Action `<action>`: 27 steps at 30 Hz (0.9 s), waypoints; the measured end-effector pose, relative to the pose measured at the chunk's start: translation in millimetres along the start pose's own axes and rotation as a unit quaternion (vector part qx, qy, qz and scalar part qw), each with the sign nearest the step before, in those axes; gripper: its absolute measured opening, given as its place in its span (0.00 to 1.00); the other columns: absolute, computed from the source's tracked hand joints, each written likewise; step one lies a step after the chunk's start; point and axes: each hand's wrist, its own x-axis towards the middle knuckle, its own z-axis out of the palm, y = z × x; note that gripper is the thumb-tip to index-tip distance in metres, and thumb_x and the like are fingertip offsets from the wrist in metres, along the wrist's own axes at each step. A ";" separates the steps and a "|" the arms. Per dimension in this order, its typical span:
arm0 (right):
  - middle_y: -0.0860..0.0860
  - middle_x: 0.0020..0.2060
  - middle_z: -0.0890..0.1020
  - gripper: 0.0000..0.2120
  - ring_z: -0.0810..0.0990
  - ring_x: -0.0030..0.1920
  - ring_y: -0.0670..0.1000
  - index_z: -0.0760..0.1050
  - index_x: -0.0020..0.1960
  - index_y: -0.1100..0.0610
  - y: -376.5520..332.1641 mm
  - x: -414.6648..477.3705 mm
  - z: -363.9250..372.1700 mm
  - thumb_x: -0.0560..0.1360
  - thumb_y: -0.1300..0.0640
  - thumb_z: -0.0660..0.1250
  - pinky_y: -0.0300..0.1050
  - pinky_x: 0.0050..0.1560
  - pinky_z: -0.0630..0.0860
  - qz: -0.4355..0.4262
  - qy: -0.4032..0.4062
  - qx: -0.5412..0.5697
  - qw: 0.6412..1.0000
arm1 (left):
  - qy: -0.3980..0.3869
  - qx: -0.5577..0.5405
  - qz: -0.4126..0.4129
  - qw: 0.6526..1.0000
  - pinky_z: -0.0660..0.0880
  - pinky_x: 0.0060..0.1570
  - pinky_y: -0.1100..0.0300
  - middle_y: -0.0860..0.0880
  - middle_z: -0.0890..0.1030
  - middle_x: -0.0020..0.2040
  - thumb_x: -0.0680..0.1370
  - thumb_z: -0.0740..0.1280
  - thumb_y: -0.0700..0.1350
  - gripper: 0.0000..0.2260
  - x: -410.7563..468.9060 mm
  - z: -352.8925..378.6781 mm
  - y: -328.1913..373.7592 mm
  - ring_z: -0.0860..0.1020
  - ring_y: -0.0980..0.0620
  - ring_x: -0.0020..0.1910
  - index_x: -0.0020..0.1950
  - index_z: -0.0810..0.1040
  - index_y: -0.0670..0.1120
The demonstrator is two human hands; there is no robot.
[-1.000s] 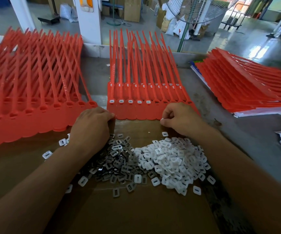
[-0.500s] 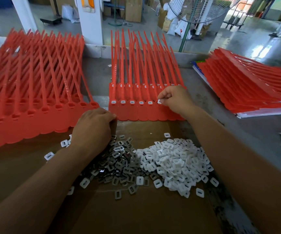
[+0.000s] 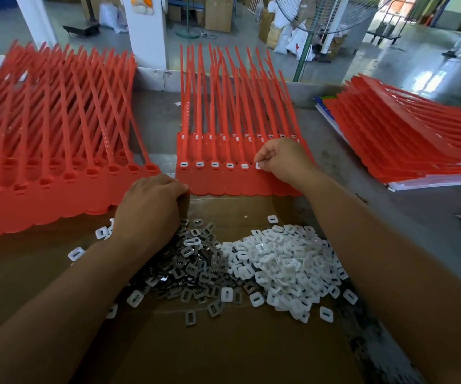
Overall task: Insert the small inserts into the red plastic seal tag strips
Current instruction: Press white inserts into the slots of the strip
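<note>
Pressure should go straight down on the white insert (image 3: 258,165) until it sits flush like the 5 seated to its left on the middle red seal tag strip (image 3: 223,182); a tilted push would likely jam it. The right hand (image 3: 284,159) reaches over the strip, thumb and forefinger pinching that insert at the 6th place in the row. The left hand (image 3: 151,206) rests knuckles-up at the strip's near left corner, fingers curled under; whether it holds anything cannot be told.
</note>
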 end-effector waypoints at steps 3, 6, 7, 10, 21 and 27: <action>0.55 0.51 0.81 0.05 0.78 0.54 0.52 0.80 0.46 0.60 0.5 -0.4 0.3 0.71 0.65 0.69 0.47 0.59 0.73 0.003 0.007 0.006 1.000 | 0.004 0.001 -0.002 1.000 0.67 0.58 0.50 0.42 0.79 0.57 0.73 0.60 0.33 0.16 0.6 0.3 0.4 0.74 0.42 0.57 0.58 0.78 0.42; 0.55 0.50 0.82 0.07 0.78 0.53 0.50 0.82 0.47 0.60 0.0 0.1 -1.1 0.69 0.65 0.71 0.44 0.59 0.72 0.027 0.017 0.030 0.999 | 0.004 0.004 -0.003 1.000 0.67 0.59 0.50 0.42 0.79 0.57 0.73 0.60 0.33 0.16 0.8 0.8 0.8 0.74 0.42 0.57 0.58 0.78 0.42; 0.55 0.49 0.83 0.08 0.78 0.52 0.49 0.82 0.47 0.60 -0.7 0.8 -2.3 0.69 0.65 0.72 0.43 0.59 0.72 0.037 0.019 0.039 0.998 | 0.004 0.004 -0.002 1.000 0.67 0.59 0.50 0.42 0.79 0.57 0.73 0.61 0.33 0.16 0.8 0.9 0.7 0.74 0.42 0.57 0.58 0.78 0.42; 0.56 0.49 0.83 0.08 0.79 0.49 0.50 0.82 0.46 0.59 -3.7 4.4 -5.0 0.68 0.66 0.71 0.41 0.54 0.73 0.075 0.006 0.045 0.996 | 0.005 0.005 -0.002 1.000 0.67 0.58 0.50 0.42 0.79 0.57 0.73 0.61 0.33 0.16 0.6 0.7 0.2 0.74 0.42 0.57 0.58 0.78 0.42; 0.59 0.55 0.80 0.16 0.77 0.58 0.57 0.78 0.54 0.61 -9.0 16.9 -7.4 0.67 0.66 0.69 0.49 0.59 0.75 0.141 -0.023 0.021 0.990 | -0.005 0.013 -0.001 1.000 0.68 0.59 0.49 0.43 0.78 0.57 0.72 0.62 0.32 0.17 0.1 1.2 0.2 0.74 0.42 0.57 0.59 0.78 0.42; 0.59 0.54 0.80 0.12 0.77 0.58 0.57 0.80 0.52 0.61 -4.7 12.3 -5.8 0.69 0.66 0.68 0.50 0.60 0.74 0.114 -0.008 0.025 0.993 | -0.003 0.019 -0.005 1.000 0.67 0.59 0.50 0.44 0.78 0.59 0.73 0.61 0.32 0.17 0.5 2.1 0.7 0.73 0.42 0.58 0.60 0.77 0.43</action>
